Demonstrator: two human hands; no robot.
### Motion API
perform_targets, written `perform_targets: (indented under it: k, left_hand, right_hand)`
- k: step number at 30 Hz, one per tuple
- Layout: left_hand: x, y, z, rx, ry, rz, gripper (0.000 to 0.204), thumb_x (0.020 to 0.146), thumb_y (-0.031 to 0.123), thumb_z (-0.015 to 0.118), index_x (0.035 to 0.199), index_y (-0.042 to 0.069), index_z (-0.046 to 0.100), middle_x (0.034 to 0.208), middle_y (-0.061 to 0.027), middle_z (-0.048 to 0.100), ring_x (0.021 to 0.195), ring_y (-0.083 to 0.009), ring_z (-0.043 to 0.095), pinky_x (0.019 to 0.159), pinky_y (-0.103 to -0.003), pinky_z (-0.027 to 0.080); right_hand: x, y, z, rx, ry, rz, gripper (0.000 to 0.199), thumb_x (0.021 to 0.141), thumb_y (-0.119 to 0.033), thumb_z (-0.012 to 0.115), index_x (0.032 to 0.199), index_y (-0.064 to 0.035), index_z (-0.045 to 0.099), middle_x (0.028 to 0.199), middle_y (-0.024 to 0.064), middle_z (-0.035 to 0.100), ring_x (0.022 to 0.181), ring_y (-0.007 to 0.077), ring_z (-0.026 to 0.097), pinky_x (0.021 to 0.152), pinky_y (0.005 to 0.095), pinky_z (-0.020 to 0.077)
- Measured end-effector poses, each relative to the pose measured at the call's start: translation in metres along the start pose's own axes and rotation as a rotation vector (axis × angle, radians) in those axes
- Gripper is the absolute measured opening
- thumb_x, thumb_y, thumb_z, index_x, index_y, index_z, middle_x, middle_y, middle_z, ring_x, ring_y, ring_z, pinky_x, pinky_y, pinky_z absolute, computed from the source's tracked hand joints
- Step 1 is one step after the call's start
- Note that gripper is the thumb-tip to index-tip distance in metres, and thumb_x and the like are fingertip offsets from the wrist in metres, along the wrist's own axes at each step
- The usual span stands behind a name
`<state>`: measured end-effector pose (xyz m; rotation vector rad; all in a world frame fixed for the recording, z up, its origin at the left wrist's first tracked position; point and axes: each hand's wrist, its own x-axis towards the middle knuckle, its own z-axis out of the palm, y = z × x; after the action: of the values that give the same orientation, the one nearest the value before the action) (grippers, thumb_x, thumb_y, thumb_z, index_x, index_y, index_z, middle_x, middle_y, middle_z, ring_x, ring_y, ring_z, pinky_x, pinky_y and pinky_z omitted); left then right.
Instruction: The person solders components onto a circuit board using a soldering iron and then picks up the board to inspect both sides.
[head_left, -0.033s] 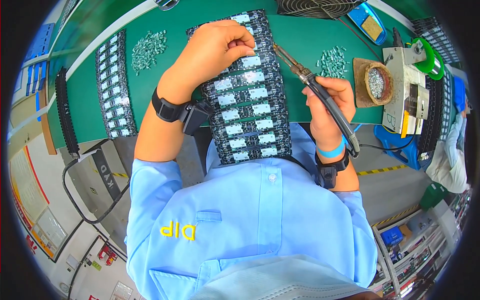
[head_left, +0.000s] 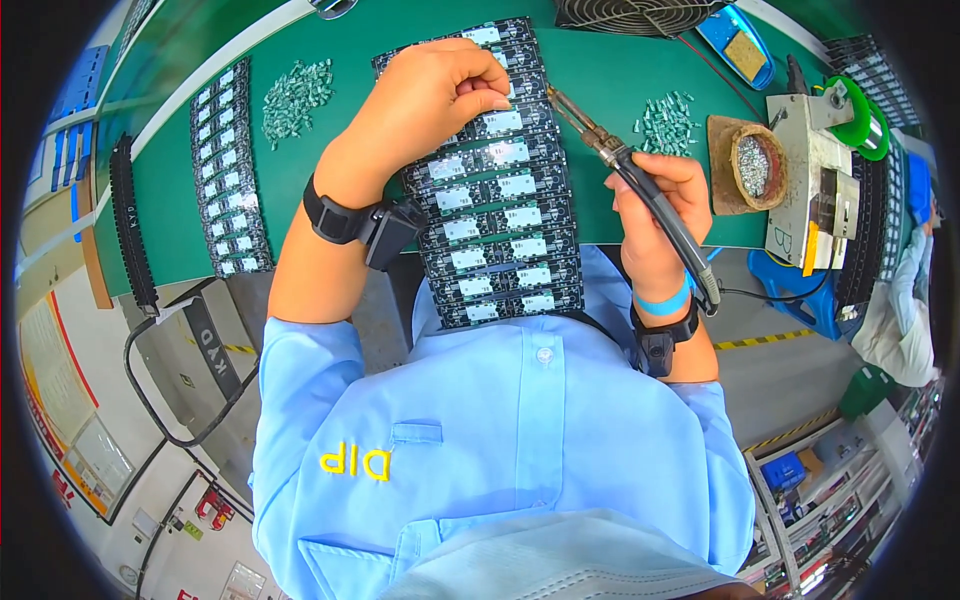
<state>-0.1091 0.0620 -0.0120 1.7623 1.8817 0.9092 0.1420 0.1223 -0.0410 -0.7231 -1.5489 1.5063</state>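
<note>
A long panel of black circuit boards with white labels (head_left: pixel 505 187) lies in front of me, its near end reaching past the table edge to my shirt. Over its far part is my left hand (head_left: pixel 425 100), thumb and forefinger pinched together near one board; whatever sits between them is too small or hidden to make out. My right hand (head_left: pixel 645 245) grips a soldering iron (head_left: pixel 672 225) by its dark handle. The iron slants toward the far left, its tip by the panel's right edge, just right of my left fingers.
Small clear-green parts lie in a left pile (head_left: pixel 297 100) and a right pile (head_left: pixel 666 125) on the green table (head_left: pixel 350 60). Rightward stand a round pot of metal bits (head_left: pixel 750 165) and a solder spool (head_left: pixel 855 115). Another board panel (head_left: pixel 228 170) lies left; a fan (head_left: pixel 640 14) stands at the back.
</note>
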Motion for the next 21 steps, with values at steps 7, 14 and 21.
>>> perform_targets:
  k: [7,14,21]
  left_hand:
    - [0.0014,-0.0013,0.0014,-0.008,0.005,-0.014,0.013,0.076,0.011,0.077,0.084,0.006,0.068,0.075,-0.0064,0.063,0.066,-0.0171,0.061,0.062,-0.029,0.05]
    - [0.0,-0.0022,0.004,0.002,0.014,-0.016,0.012,0.078,0.007,0.078,0.085,0.004,0.068,0.074,-0.0019,0.059,0.065,-0.0108,0.055,0.059,-0.025,0.045]
    - [0.0001,-0.0033,0.005,0.03,0.006,-0.031,0.012,0.078,0.008,0.078,0.085,0.004,0.068,0.074,-0.0018,0.059,0.064,-0.0106,0.054,0.059,-0.025,0.045]
  right_hand:
    - [0.0,0.0,-0.0008,-0.031,-0.012,-0.001,0.023,0.086,0.003,0.066,0.107,-0.0014,0.056,0.085,0.0108,0.069,0.069,0.0087,0.061,0.06,0.02,0.0469]
    - [0.0001,0.0002,-0.0008,-0.05,-0.023,-0.002,0.023,0.086,0.003,0.066,0.107,-0.0012,0.056,0.085,0.011,0.068,0.069,0.0091,0.061,0.061,0.0205,0.0471]
    - [0.0001,0.0003,-0.0016,-0.057,-0.048,-0.005,0.024,0.086,0.003,0.066,0.107,-0.0002,0.056,0.087,0.0119,0.068,0.073,0.0106,0.062,0.063,0.0213,0.048]
